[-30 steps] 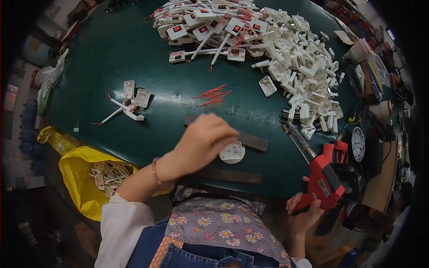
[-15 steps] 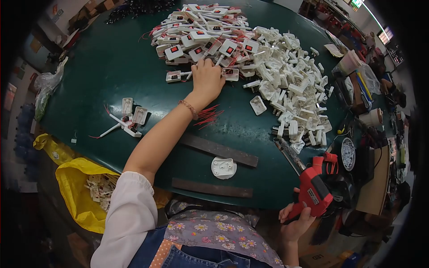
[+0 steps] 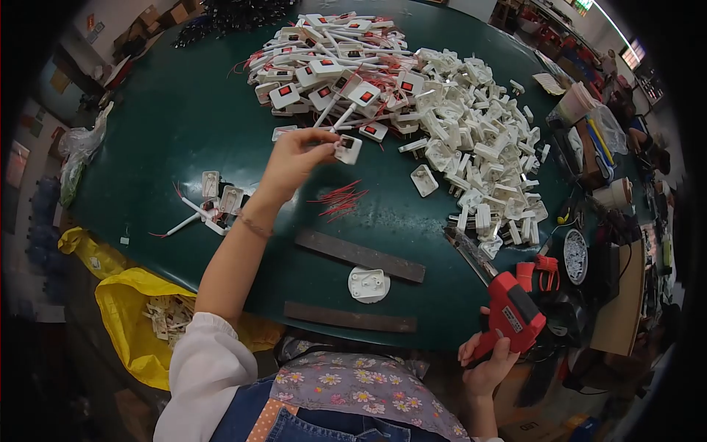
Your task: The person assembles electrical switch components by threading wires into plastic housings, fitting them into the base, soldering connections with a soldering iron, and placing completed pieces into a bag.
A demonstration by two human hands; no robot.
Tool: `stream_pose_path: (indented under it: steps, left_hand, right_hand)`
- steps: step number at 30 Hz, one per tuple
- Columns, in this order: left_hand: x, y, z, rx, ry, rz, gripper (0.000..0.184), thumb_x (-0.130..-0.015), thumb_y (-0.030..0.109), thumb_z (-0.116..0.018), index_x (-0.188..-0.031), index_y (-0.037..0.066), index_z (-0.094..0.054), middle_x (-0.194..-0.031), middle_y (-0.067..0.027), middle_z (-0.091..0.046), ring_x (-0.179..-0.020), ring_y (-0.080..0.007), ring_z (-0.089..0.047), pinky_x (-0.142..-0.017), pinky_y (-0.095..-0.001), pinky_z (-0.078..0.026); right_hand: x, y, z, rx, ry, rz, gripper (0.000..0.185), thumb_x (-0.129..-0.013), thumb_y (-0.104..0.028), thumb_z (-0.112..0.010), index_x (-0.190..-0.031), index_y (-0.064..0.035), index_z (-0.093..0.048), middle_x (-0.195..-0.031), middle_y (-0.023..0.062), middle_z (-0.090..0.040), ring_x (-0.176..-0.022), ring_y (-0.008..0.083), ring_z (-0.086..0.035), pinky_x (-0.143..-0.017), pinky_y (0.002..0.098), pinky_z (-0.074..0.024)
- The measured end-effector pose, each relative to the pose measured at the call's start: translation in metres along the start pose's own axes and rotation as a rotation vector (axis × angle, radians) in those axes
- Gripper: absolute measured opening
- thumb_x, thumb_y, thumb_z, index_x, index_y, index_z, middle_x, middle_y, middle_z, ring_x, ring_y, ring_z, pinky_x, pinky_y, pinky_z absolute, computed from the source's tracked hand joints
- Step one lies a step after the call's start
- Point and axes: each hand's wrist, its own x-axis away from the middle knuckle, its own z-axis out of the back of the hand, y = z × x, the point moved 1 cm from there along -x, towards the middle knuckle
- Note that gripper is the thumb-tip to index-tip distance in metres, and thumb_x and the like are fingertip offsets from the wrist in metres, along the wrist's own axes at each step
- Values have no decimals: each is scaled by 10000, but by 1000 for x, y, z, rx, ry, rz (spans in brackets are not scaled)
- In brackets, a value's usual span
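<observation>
One open casing lies on the white disc, seemingly unwired and barely begun, while beyond the disc the left hand pinches a switch housing and, to the disc's right, the right hand grips a red tool.

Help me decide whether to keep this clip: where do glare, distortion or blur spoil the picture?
Head view: wide-angle distortion bows the glossy dark-green tabletop, and the corners fall black; pale glare lies near the thin red wires; the bright strip light washes out; the white plastic housing in the left hand looks soft.
</observation>
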Motion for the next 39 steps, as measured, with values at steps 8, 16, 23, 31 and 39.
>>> stream_pose_path:
  steps: [8, 16, 23, 31, 39]
  left_hand:
    - [23, -46, 77, 1036, 191, 165, 307, -945, 69, -516, -1202, -96, -481, -1234, -220, -532, -1167, -321, -522, -1044, -395, -436]
    - [61, -16, 58, 1342, 325, 289, 393, -968, 52, -448, -1334, -67, -371, -1356, -263, -398, -1273, -388, -397, -1071, -462, -406]
    - [84, -24, 51, 1421, 396, 228, 385, -946, 48, -492, -1295, -92, -405, -1391, -276, -352, -1307, -401, -351, -1068, -470, -415]
    - [108, -30, 52, 1506, 538, 295, 398, -897, 23, -565, -1274, -45, -454, -1387, -246, -373, -1295, -415, -363, -1057, -502, -419]
    - [115, -11, 41, 1196, 665, 235, 313, -912, 28, -549, -1203, -72, -496, -1311, -224, -483, -1274, -414, -392, -1063, -499, -417]
  right_hand:
    - [-3, -17, -3, 2, -93, -205, 248, -924, -176, -552, -732, -22, -581, -584, 23, -560, -468, 71, -494, -435, 218, -374]
    - [0, -17, -4, -18, -99, -206, 254, -922, -163, -566, -707, -32, -591, -554, -3, -541, -468, 57, -482, -436, 214, -360]
    - [0, -18, -3, -42, -88, -215, 214, -925, -162, -563, -757, -34, -595, -564, -3, -543, -470, 54, -479, -436, 211, -361]
    - [2, -16, -1, -93, -82, -199, 204, -928, -174, -567, -780, -37, -592, -561, -4, -536, -466, 53, -468, -434, 208, -358]
    - [3, -14, -2, -139, -86, -263, 193, -928, -211, -571, -853, -35, -596, -580, 13, -556, -463, 63, -492, -425, 204, -364]
